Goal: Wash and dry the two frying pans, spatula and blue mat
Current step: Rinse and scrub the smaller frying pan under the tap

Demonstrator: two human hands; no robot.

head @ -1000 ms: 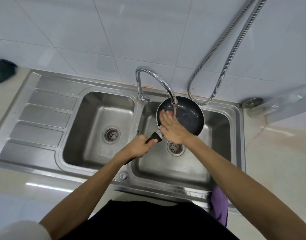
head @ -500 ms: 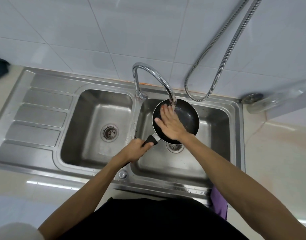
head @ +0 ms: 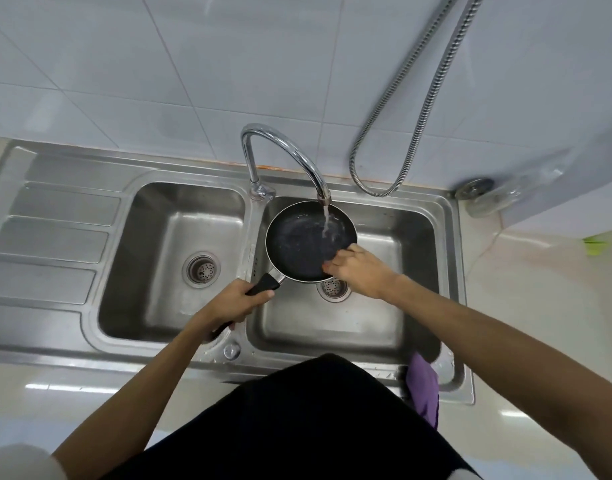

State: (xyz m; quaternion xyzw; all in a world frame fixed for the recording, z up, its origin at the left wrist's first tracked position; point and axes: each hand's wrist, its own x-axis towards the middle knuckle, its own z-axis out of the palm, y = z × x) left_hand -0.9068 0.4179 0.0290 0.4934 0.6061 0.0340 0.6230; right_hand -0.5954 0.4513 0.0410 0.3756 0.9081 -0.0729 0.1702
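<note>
Fingers of the left hand (head: 236,301) are curled tight around the black handle (head: 264,285) of the frying pan (head: 306,242), with the thumb lying along the top of the grip and the handle's tail end poking out below the palm. That hand sits over the divider between the two basins of the steel sink (head: 252,237), near the sink's front edge.

On the right hand (head: 358,270) the fingers are loosely bent rather than fisted, and they grip nothing. Their tips rest on the pan's near right rim and just inside it, with the back of the hand facing up. How firmly they press cannot be told.

The pan is held above the right basin, tilted slightly, with its dark inside facing up and its far rim toward the back edge of the sink. A thin stream of water (head: 327,221) falls from the curved chrome tap (head: 283,150) onto the far right part of the pan's inside, where it spreads in a wet patch. The right basin's drain (head: 334,289) shows just below the pan and beside the right wrist.

A purple cloth (head: 424,389) hangs over the front right corner of the sink. A metal hose (head: 415,109) loops down the tiled wall behind the right basin.
</note>
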